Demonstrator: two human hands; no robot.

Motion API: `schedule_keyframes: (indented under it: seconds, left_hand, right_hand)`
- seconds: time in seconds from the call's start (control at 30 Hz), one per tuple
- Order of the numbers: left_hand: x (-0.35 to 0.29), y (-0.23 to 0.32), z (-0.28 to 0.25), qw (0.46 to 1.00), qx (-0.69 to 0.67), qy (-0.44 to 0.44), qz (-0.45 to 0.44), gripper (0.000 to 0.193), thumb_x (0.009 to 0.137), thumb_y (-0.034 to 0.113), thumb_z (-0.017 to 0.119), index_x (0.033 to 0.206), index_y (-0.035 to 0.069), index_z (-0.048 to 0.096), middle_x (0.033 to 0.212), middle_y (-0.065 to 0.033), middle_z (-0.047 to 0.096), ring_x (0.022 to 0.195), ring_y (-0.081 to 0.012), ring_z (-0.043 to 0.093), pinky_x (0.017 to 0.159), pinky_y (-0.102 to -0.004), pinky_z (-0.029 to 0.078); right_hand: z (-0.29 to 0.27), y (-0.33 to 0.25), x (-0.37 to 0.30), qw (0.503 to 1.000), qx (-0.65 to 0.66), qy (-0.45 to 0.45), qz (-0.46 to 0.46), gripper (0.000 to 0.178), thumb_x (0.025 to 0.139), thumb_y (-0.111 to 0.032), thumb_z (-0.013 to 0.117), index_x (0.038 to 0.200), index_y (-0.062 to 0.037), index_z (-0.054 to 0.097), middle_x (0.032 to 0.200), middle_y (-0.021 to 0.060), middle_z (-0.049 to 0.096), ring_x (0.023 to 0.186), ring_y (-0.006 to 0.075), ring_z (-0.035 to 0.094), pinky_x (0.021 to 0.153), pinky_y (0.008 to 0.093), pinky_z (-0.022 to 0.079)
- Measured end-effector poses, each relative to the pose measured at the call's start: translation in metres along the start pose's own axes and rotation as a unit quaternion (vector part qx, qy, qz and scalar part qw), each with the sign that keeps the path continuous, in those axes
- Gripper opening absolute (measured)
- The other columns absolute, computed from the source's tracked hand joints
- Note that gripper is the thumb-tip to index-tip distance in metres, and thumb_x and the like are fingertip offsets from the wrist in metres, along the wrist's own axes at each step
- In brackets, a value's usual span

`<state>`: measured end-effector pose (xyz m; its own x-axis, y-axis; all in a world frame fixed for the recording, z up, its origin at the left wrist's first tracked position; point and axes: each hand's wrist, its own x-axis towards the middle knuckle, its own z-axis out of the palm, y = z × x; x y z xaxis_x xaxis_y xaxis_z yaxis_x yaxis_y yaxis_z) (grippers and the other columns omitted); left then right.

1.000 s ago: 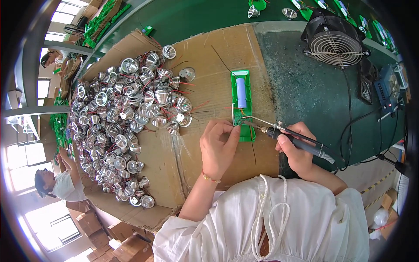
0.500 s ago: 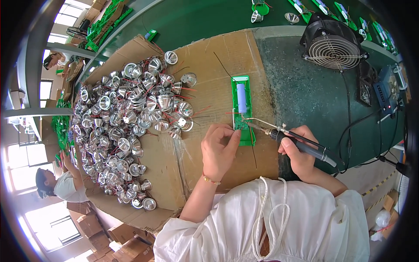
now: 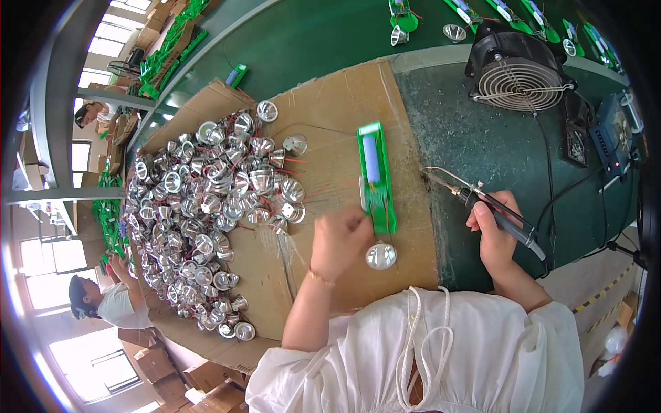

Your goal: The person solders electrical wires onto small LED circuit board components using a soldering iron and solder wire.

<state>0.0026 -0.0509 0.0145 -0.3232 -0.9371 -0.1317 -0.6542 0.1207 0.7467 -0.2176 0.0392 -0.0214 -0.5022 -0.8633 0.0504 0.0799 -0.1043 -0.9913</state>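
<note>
A narrow green plastic housing [image 3: 387, 206] lies on the cardboard in front of me, holding a lilac cylindrical battery [image 3: 372, 158]. The small parts at its lower half are too blurred to make out. My left hand [image 3: 337, 241] is at the housing's lower left side, its fingers curled but smeared by motion, so what they hold is unclear. Just below the housing sits a shiny cup-shaped reflector [image 3: 381, 256], close to that hand. My right hand [image 3: 497, 227] grips a soldering iron [image 3: 506, 224], its tip pointing up-left and apart from the housing.
Many silver reflectors [image 3: 213, 199] with thin wires are heaped on the cardboard [image 3: 303, 255] at left. A black fan [image 3: 521, 79] and a blue soldering station [image 3: 613, 141] stand at far right. More green housings [image 3: 506, 14] line the back. Two people work at far left.
The soldering iron has moved right, away from the housing. A reflector now shows below the housing, which is slightly tilted. My left hand has moved slightly down and blurs.
</note>
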Motion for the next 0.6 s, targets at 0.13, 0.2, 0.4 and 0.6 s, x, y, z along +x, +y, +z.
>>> schedule_keyframes:
  seconds: [0.13, 0.2, 0.4, 0.6]
  left_hand:
    - [0.111, 0.015, -0.007, 0.995, 0.054, 0.087, -0.008, 0.024, 0.076, 0.017, 0.053, 0.063, -0.001, 0.061, 0.052, -0.0100, 0.058, 0.047, -0.0170, 0.058, 0.050, -0.0300, 0.046]
    - [0.170, -0.014, -0.032, 0.956, 0.092, 0.252, 0.119, 0.029, 0.080, 0.026, 0.055, 0.074, -0.001, 0.064, 0.057, -0.0115, 0.059, 0.054, -0.0192, 0.059, 0.056, -0.0333, 0.048]
    - [0.135, 0.084, -0.004, 0.874, -0.154, 0.381, 0.257, 0.029, 0.088, 0.020, 0.045, 0.109, 0.001, 0.054, 0.106, -0.0089, 0.054, 0.091, -0.0191, 0.055, 0.073, -0.0261, 0.048]
    - [0.006, 0.068, -0.024, 0.681, -0.539, 0.063, 0.491, 0.033, 0.089, 0.013, 0.038, 0.119, 0.000, 0.045, 0.115, -0.0133, 0.049, 0.107, -0.0218, 0.047, 0.088, -0.0355, 0.038]
  right_hand:
    - [0.002, 0.005, 0.003, 0.999, -0.040, 0.017, 0.000, 0.013, 0.082, -0.010, 0.056, 0.085, 0.0000, 0.047, 0.063, 0.0066, 0.055, 0.053, 0.0093, 0.051, 0.048, 0.0207, 0.041]
    - [0.006, 0.003, -0.003, 0.999, -0.047, -0.001, 0.022, 0.014, 0.079, -0.009, 0.062, 0.084, -0.0006, 0.052, 0.065, 0.0051, 0.058, 0.058, 0.0087, 0.055, 0.053, 0.0225, 0.044]
    - [-0.014, 0.013, -0.001, 0.997, -0.070, 0.027, 0.014, 0.015, 0.077, -0.010, 0.065, 0.084, -0.0017, 0.054, 0.066, 0.0053, 0.058, 0.057, 0.0101, 0.055, 0.052, 0.0242, 0.043]
    - [-0.007, 0.008, 0.004, 0.995, -0.099, 0.006, 0.017, 0.015, 0.077, -0.011, 0.065, 0.084, -0.0018, 0.055, 0.070, 0.0082, 0.060, 0.059, 0.0147, 0.057, 0.054, 0.0269, 0.044]
